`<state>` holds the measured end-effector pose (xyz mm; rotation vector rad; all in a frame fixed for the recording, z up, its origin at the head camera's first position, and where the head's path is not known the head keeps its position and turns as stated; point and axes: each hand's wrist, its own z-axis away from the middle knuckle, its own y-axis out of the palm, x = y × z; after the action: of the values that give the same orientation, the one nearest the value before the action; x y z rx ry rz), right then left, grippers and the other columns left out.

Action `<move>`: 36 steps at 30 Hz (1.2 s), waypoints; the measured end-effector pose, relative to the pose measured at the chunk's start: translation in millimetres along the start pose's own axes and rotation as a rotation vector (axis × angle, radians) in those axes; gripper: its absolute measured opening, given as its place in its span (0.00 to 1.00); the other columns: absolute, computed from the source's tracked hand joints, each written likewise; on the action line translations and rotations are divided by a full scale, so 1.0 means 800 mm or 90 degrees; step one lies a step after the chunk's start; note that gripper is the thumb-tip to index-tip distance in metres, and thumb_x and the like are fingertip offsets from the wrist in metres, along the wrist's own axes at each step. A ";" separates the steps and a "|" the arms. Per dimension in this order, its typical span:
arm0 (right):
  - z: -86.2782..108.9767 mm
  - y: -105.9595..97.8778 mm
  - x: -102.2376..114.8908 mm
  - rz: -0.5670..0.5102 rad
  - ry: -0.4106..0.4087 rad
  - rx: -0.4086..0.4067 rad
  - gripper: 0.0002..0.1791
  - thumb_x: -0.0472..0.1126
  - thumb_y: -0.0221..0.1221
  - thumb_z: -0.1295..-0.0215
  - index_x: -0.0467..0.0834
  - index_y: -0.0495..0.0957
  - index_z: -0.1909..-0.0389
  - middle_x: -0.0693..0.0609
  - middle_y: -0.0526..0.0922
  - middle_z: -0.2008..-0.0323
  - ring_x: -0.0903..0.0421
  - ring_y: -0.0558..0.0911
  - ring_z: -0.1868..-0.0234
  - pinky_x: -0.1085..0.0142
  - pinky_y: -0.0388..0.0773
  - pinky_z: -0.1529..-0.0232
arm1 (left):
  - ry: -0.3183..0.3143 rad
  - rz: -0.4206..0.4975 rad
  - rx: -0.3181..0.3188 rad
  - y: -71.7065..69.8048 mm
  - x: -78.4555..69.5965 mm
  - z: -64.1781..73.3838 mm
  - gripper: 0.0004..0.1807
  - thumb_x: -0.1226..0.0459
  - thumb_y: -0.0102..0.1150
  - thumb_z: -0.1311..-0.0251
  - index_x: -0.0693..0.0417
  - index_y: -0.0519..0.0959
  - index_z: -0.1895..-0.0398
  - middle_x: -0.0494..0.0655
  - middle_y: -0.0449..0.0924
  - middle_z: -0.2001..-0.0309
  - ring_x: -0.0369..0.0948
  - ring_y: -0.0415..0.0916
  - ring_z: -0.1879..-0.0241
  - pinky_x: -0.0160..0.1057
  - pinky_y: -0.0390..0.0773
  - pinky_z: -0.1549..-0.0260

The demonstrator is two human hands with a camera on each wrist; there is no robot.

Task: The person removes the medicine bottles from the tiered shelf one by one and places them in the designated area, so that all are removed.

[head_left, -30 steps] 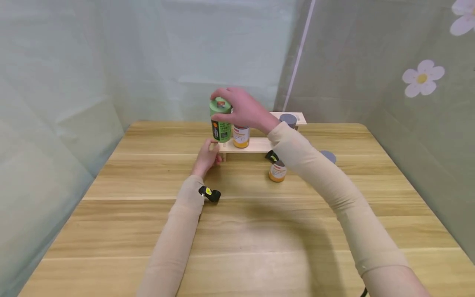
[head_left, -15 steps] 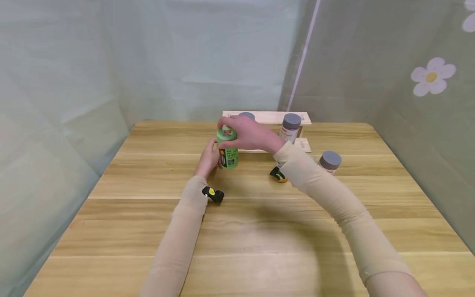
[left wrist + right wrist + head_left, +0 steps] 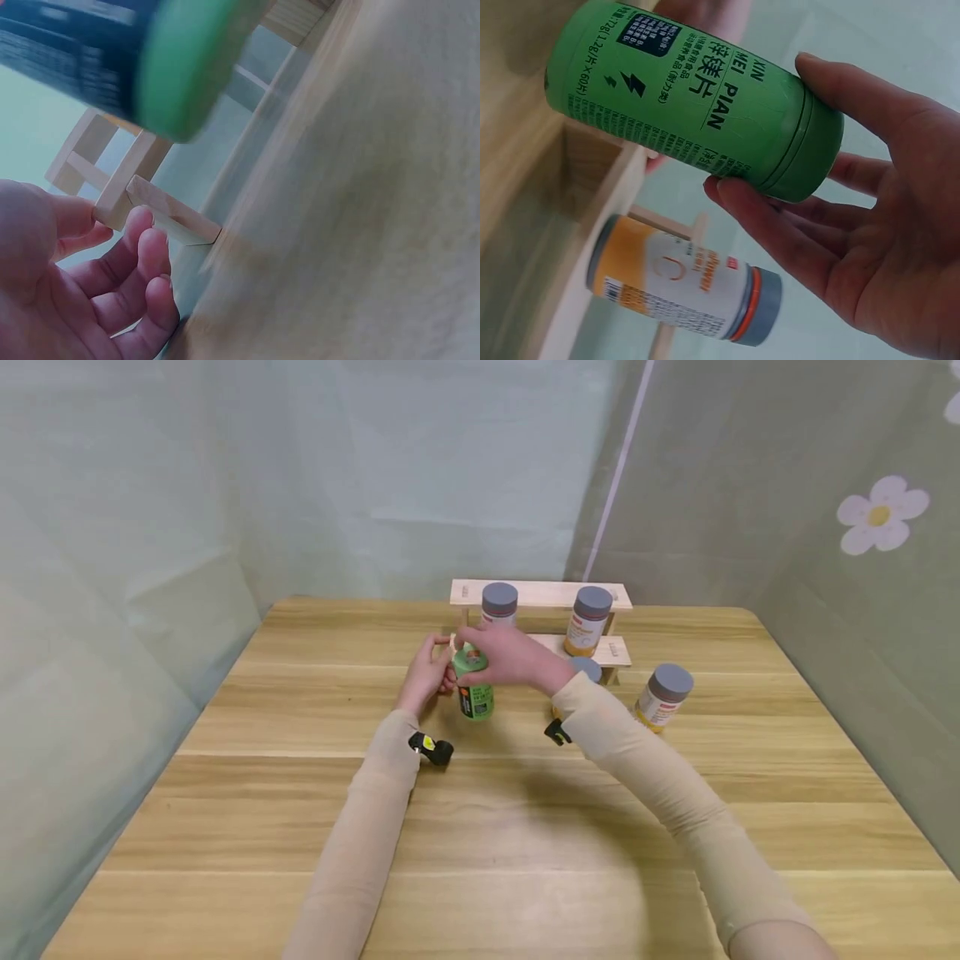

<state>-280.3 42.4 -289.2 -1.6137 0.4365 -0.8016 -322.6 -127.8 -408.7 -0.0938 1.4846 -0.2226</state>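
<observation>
1. Green bottle: top partly covered by the right hand, head view; blurred and cut off at the upper edge, left wrist view, its print there unreadable.
2. Left grey-lidded jar: lower body concealed behind the right hand, head view.
3. Front grey-lidded jar: body mostly hidden by the right sleeve.
4. Wooden stand: lower shelf partly obscured by the right hand; end markings too small to read.
5. Left hand: cropped by the left wrist view's edge.
6. Corner flower: largely cut off, right edge, head view.
</observation>
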 end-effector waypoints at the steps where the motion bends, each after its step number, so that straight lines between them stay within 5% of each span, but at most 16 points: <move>1: 0.000 0.003 -0.001 0.004 0.003 -0.002 0.23 0.48 0.66 0.41 0.43 0.73 0.48 0.48 0.82 0.61 0.53 0.79 0.60 0.60 0.80 0.58 | 0.002 -0.002 0.000 0.000 0.000 0.000 0.19 0.58 0.41 0.25 0.50 0.63 0.35 0.45 0.71 0.81 0.37 0.70 0.83 0.31 0.72 0.81; 12: 0.004 0.029 -0.009 0.038 0.050 -0.049 0.25 0.52 0.68 0.43 0.42 0.72 0.52 0.46 0.81 0.58 0.53 0.82 0.61 0.59 0.80 0.61 | 0.002 -0.008 -0.002 0.000 0.000 -0.001 0.20 0.57 0.41 0.26 0.49 0.63 0.34 0.46 0.72 0.80 0.38 0.70 0.83 0.33 0.72 0.82; 23: 0.011 0.056 -0.007 0.058 0.080 -0.103 0.26 0.54 0.63 0.38 0.44 0.67 0.48 0.48 0.75 0.64 0.57 0.74 0.74 0.66 0.71 0.78 | -0.003 0.003 -0.011 0.000 0.000 -0.003 0.19 0.57 0.43 0.26 0.48 0.65 0.35 0.48 0.73 0.80 0.37 0.70 0.84 0.32 0.70 0.83; 36: 0.023 0.032 -0.010 0.038 0.119 -0.133 0.31 0.63 0.58 0.38 0.47 0.70 0.42 0.50 0.81 0.50 0.54 0.83 0.64 0.59 0.79 0.72 | -0.004 -0.002 -0.015 0.001 0.001 -0.003 0.20 0.57 0.43 0.26 0.48 0.64 0.34 0.48 0.73 0.78 0.38 0.70 0.82 0.33 0.73 0.81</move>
<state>-269.1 55.2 -316.8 -1.7145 0.7193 -0.8887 -324.5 -127.0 -410.0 -0.1162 1.4817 -0.2078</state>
